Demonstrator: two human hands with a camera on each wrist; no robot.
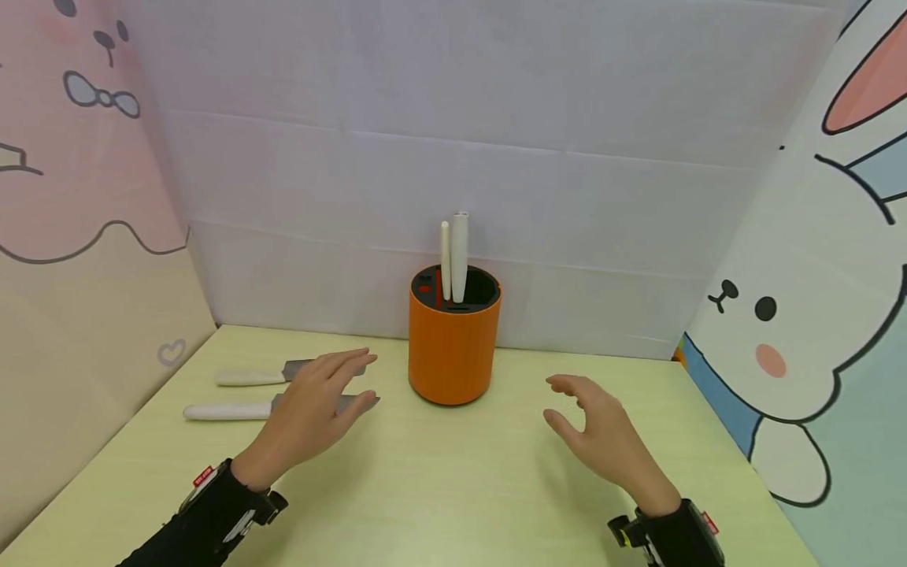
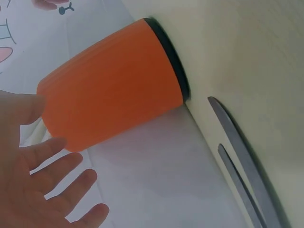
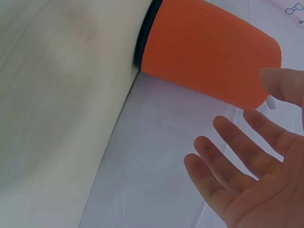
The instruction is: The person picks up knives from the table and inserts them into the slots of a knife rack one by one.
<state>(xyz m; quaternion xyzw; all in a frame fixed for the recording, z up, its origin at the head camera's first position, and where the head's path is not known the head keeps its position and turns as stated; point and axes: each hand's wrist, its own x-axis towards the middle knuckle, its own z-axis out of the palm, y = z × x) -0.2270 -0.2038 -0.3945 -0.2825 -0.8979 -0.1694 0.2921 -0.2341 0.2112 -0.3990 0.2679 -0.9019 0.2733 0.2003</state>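
A table (image 1: 439, 488) is carrying an orange holder (image 1: 452, 354), upright by the middle of its back edge. The left hand (image 1: 312, 413), loosely released, is hovering toward the left edge; the right hand (image 1: 602, 433), also released, toward the right. Two white-handled knives (image 1: 227, 411) are lying near the back-left corner. Two white handles (image 1: 460, 260) are jutting from the holder.

Pale yellow tabletop (image 1: 453, 488). An orange knife holder (image 1: 452, 354) stands between the left fingers (image 1: 349, 365) and right fingers (image 1: 572, 384); two white-handled knives (image 1: 227, 412) (image 1: 248, 378) lie near the left fingers.
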